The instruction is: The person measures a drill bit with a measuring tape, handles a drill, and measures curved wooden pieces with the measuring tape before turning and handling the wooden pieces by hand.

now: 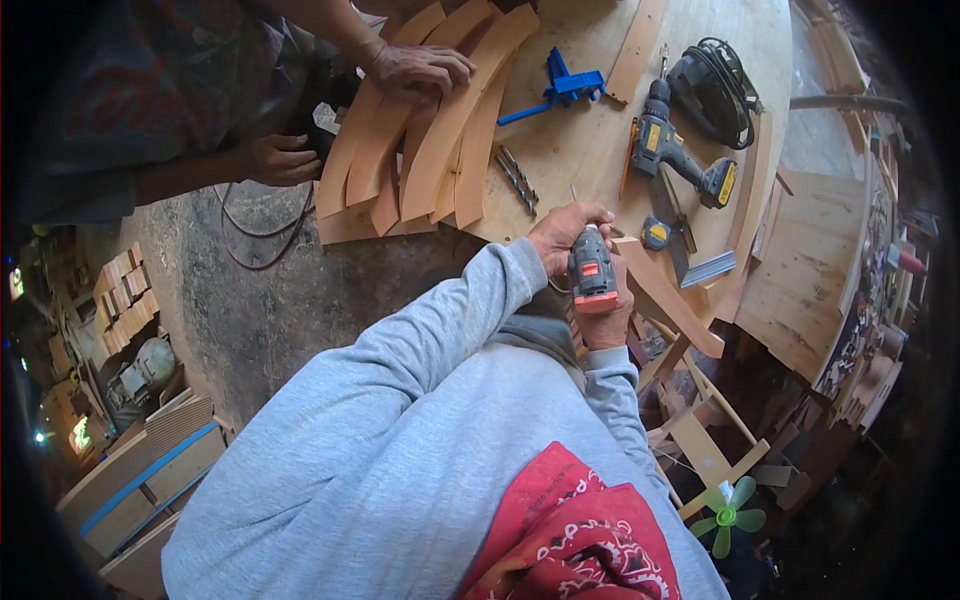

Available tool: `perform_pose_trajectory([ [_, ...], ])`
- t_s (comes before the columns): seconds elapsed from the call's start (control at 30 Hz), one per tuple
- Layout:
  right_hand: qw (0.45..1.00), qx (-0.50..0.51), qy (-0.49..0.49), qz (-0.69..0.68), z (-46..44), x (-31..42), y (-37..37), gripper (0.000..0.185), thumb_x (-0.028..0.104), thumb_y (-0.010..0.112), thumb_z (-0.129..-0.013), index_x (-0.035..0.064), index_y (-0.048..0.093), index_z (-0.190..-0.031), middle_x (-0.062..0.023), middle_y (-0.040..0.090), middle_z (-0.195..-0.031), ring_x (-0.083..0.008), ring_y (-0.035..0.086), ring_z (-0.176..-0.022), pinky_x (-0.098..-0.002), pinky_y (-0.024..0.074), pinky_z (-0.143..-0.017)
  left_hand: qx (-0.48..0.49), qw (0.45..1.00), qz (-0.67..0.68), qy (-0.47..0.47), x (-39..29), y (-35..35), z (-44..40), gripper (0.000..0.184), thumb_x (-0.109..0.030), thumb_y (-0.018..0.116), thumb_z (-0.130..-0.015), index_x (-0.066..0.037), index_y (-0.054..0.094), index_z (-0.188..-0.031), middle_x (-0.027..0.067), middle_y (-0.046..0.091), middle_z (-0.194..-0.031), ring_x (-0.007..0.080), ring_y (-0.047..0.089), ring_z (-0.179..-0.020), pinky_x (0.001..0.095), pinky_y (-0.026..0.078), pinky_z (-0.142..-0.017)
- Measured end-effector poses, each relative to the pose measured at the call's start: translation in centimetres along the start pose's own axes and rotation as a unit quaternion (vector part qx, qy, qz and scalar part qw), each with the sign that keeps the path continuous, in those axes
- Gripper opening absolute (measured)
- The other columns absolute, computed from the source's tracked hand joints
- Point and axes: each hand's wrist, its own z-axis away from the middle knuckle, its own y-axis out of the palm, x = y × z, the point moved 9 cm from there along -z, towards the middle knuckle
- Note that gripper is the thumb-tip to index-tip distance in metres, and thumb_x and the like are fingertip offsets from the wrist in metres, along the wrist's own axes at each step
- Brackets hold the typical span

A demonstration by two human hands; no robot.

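Observation:
A dark grey and red cordless drill [590, 270] is held in front of my body, its rear end facing me. My right hand [612, 310] is wrapped round its handle, mostly hidden beneath the drill body. My left hand [568, 232] closes around the drill's front end, where the chuck is hidden by the fingers. A thin bit tip seems to stick out past the left fingers. Just right of my hands, a curved wooden piece [672, 300] juts over the table's near edge. Two long drill bits [516, 181] lie on the table beyond my left hand.
Another person's hands [420, 72] are by several curved wooden slats [440, 130] at the left. On the table [590, 140] lie a blue jig [572, 82], a yellow-grey drill [672, 145], a black corded tool [712, 85] and a tape measure [656, 233].

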Motion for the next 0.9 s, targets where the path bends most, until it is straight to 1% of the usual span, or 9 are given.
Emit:
perform_pose_trajectory([
  [0.17, 0.999, 0.018, 0.011, -0.029, -0.4, -1.4, 0.9, 0.049, 0.021, 0.083, -0.082, 0.0078, 0.055, -0.121, -0.0154, 0.070, -0.099, -0.0337, 0.073, -0.086, -0.0410, 0.0571, -0.073, -0.022, 0.997, -0.062, 0.052, -1.4, -0.8, -1.2, 0.019, -0.020, 0.069, -0.095, -0.005, 0.058, -0.092, 0.0058, 0.062, -0.075, 0.0161, 0.065, -0.060, 0.0313, 0.059, -0.051],
  [0.2, 0.999, 0.027, 0.025, -0.029, -0.6, -1.7, 1.1, 0.054, 0.025, 0.085, -0.081, 0.0078, 0.054, -0.122, -0.0148, 0.071, -0.103, -0.0317, 0.073, -0.088, -0.0397, 0.0572, -0.075, -0.006, 0.992, -0.111, 0.057, -1.9, -1.3, -2.0, 0.027, -0.029, 0.065, -0.099, -0.004, 0.060, -0.092, 0.0085, 0.064, -0.081, 0.0189, 0.067, -0.063, 0.0334, 0.061, -0.055],
  [0.3, 0.997, 0.006, 0.013, -0.081, -0.9, -1.6, 0.8, 0.057, 0.026, 0.086, -0.081, 0.0077, 0.054, -0.125, -0.0132, 0.071, -0.103, -0.0286, 0.072, -0.090, -0.0377, 0.0566, -0.078, 0.011, 0.993, -0.086, 0.083, -3.0, -2.7, -4.0, 0.032, -0.032, 0.057, -0.103, -0.003, 0.060, -0.091, 0.0111, 0.065, -0.084, 0.0220, 0.069, -0.068, 0.0363, 0.062, -0.060],
  [0.33, 0.999, 0.007, 0.020, -0.050, -0.7, -1.4, 0.6, 0.058, 0.026, 0.086, -0.081, 0.0071, 0.055, -0.125, -0.0122, 0.071, -0.103, -0.0255, 0.071, -0.091, -0.0362, 0.0558, -0.080, 0.029, 0.988, -0.118, 0.092, -3.4, -3.1, -4.6, 0.036, -0.033, 0.051, -0.106, -0.001, 0.060, -0.093, 0.0133, 0.066, -0.089, 0.0266, 0.070, -0.078, 0.0416, 0.062, -0.073],
  [0.47, 0.998, 0.002, 0.036, -0.044, 0.7, -1.8, 0.3, 0.058, 0.028, 0.087, -0.079, 0.0080, 0.055, -0.123, -0.0124, 0.072, -0.095, -0.0256, 0.074, -0.085, -0.0362, 0.0575, -0.076, -0.013, 0.981, -0.178, 0.081, -4.7, -5.7, -6.4, 0.032, -0.030, 0.051, -0.105, 0.001, 0.058, -0.100, 0.0157, 0.066, -0.095, 0.0327, 0.069, -0.094, 0.0474, 0.057, -0.089],
  [0.6, 0.998, -0.027, 0.032, -0.052, 1.2, -2.9, 0.0, 0.059, 0.029, 0.088, -0.079, 0.0075, 0.056, -0.123, -0.0119, 0.072, -0.095, -0.0243, 0.073, -0.085, -0.0357, 0.0572, -0.078, -0.003, 0.986, -0.167, 0.002, -3.9, -3.5, -5.0, 0.027, -0.025, 0.052, -0.104, 0.001, 0.057, -0.111, 0.0180, 0.067, -0.108, 0.0320, 0.070, -0.101, 0.0481, 0.057, -0.093],
  [0.7, 0.995, -0.012, 0.062, -0.078, 1.3, -3.7, -0.3, 0.057, 0.025, 0.086, -0.081, 0.0040, 0.056, -0.124, -0.0115, 0.070, -0.102, -0.0214, 0.070, -0.091, -0.0340, 0.0557, -0.081, 0.035, 0.986, -0.163, -0.025, -2.9, -3.2, -4.4, 0.024, -0.022, 0.055, -0.103, 0.001, 0.057, -0.108, 0.0170, 0.068, -0.107, 0.0323, 0.070, -0.102, 0.0488, 0.056, -0.094],
  [0.8, 0.992, -0.002, 0.079, -0.097, 1.7, -4.4, -0.5, 0.056, 0.023, 0.085, -0.082, 0.0021, 0.056, -0.125, -0.0106, 0.068, -0.106, -0.0185, 0.068, -0.093, -0.0325, 0.0547, -0.083, 0.023, 0.976, -0.219, -0.003, -2.9, -3.8, -4.8, 0.020, -0.019, 0.056, -0.102, 0.000, 0.059, -0.106, 0.0150, 0.070, -0.102, 0.0308, 0.071, -0.100, 0.0488, 0.055, -0.096],
  [0.9, 0.991, -0.017, 0.064, -0.115, 2.1, -5.0, -0.5, 0.058, 0.023, 0.088, -0.079, 0.0050, 0.056, -0.124, -0.0101, 0.070, -0.101, -0.0198, 0.070, -0.090, -0.0331, 0.0559, -0.081, -0.067, 0.983, -0.163, 0.052, -4.1, -6.0, -6.0, 0.017, -0.015, 0.054, -0.101, 0.000, 0.061, -0.104, 0.0131, 0.071, -0.098, 0.0283, 0.072, -0.098, 0.0467, 0.057, -0.094],
])
